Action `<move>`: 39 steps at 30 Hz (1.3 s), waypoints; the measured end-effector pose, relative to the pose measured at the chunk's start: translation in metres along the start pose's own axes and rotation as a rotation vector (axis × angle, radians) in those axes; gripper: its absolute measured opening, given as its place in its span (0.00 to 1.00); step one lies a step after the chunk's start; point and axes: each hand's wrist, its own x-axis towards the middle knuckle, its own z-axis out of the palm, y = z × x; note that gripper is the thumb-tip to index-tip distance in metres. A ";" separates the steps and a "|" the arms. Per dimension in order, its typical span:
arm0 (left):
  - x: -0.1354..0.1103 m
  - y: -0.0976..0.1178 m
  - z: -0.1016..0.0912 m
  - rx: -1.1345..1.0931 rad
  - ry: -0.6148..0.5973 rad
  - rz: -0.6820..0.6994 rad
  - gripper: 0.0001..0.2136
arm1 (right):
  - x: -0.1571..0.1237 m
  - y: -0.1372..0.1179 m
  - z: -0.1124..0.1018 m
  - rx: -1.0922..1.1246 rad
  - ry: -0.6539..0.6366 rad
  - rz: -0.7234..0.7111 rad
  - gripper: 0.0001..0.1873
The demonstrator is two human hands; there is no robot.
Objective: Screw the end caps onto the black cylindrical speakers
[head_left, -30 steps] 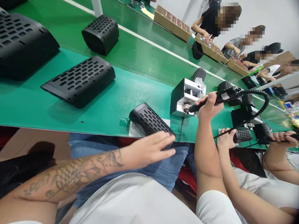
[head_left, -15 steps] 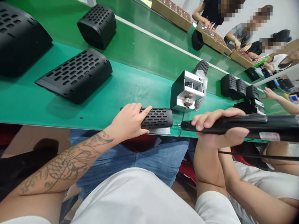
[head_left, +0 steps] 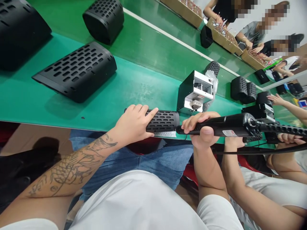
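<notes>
A black perforated housing lies on its side at the table's front edge, on a piece of bubble wrap. My left hand grips it from above, fingers over the far side and thumb along the top. My right hand is wrapped round a black electric screwdriver, held level. The screwdriver's nose is right against the housing's right end; its bit is hidden. Behind it stands a black and silver screw feeder.
More black housings stand at the left and further right. A white divider strip crosses the green table. A co-worker's hand is close on the right; people work over cardboard boxes at the far side.
My right hand has moved the screwdriver left, from a small gap with its bit showing to right against the housing's end. My left hand stays on the housing. The camera view has shifted slightly.
</notes>
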 end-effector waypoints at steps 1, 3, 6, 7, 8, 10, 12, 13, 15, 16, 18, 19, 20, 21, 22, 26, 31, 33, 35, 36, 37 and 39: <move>0.000 0.001 -0.001 0.005 -0.010 -0.006 0.50 | 0.000 0.000 -0.001 0.015 -0.011 0.016 0.11; 0.001 0.002 -0.002 0.002 -0.029 -0.020 0.50 | 0.000 0.000 -0.003 0.039 -0.052 0.051 0.11; 0.002 0.003 -0.004 -0.022 -0.041 -0.033 0.50 | -0.001 0.001 -0.006 0.095 -0.142 0.054 0.11; 0.002 0.003 -0.004 -0.028 -0.042 -0.036 0.49 | -0.001 0.001 -0.007 0.116 -0.170 0.051 0.11; 0.003 0.004 -0.005 -0.031 -0.044 -0.039 0.49 | -0.001 0.002 -0.008 0.131 -0.188 0.050 0.11; 0.003 0.004 -0.006 -0.028 -0.053 -0.042 0.49 | 0.000 0.006 -0.010 0.140 -0.201 0.059 0.12; 0.004 0.005 -0.007 -0.011 -0.070 -0.039 0.49 | 0.000 0.011 -0.012 0.125 -0.214 0.073 0.14; 0.004 0.005 -0.007 -0.001 -0.077 -0.037 0.49 | -0.001 0.015 -0.013 0.120 -0.223 0.068 0.16; 0.004 0.005 -0.008 0.009 -0.081 -0.032 0.48 | -0.005 0.021 -0.013 0.109 -0.240 0.043 0.21; 0.004 0.005 -0.008 0.012 -0.078 -0.031 0.48 | -0.008 0.023 -0.012 0.100 -0.237 0.030 0.23; 0.004 0.005 -0.008 0.017 -0.073 -0.027 0.47 | -0.013 0.022 -0.009 0.056 -0.209 0.035 0.24; 0.004 0.005 -0.008 0.015 -0.071 -0.023 0.47 | -0.013 0.019 -0.009 0.028 -0.192 0.050 0.25; 0.005 0.005 -0.007 0.009 -0.068 -0.018 0.47 | -0.012 0.014 -0.010 0.003 -0.168 0.063 0.25; 0.005 0.006 -0.007 0.000 -0.066 -0.014 0.47 | -0.009 0.008 -0.014 -0.019 -0.139 0.073 0.24; 0.006 0.007 -0.005 -0.010 -0.063 -0.013 0.47 | -0.002 0.002 -0.019 -0.041 -0.094 0.074 0.23; 0.010 0.016 0.001 -0.030 -0.032 -0.014 0.50 | 0.045 0.004 -0.061 -0.233 0.284 -0.117 0.18; 0.001 0.009 0.013 -0.258 0.287 0.118 0.30 | 0.085 0.054 -0.109 -0.512 0.458 -0.170 0.19; -0.010 -0.006 0.021 -0.388 0.478 0.180 0.26 | 0.082 0.067 -0.115 -0.496 0.433 -0.071 0.21; -0.023 -0.024 0.034 -0.488 0.603 0.205 0.28 | 0.075 0.070 -0.112 -0.474 0.438 -0.013 0.22; -0.030 -0.034 0.042 -0.526 0.617 0.196 0.30 | 0.071 0.068 -0.109 -0.470 0.449 -0.007 0.22; -0.036 -0.042 0.050 -0.557 0.599 0.172 0.34 | 0.069 0.064 -0.105 -0.473 0.464 -0.009 0.21; -0.046 -0.054 0.066 -0.614 0.494 0.108 0.44 | 0.065 0.050 -0.093 -0.469 0.500 -0.005 0.19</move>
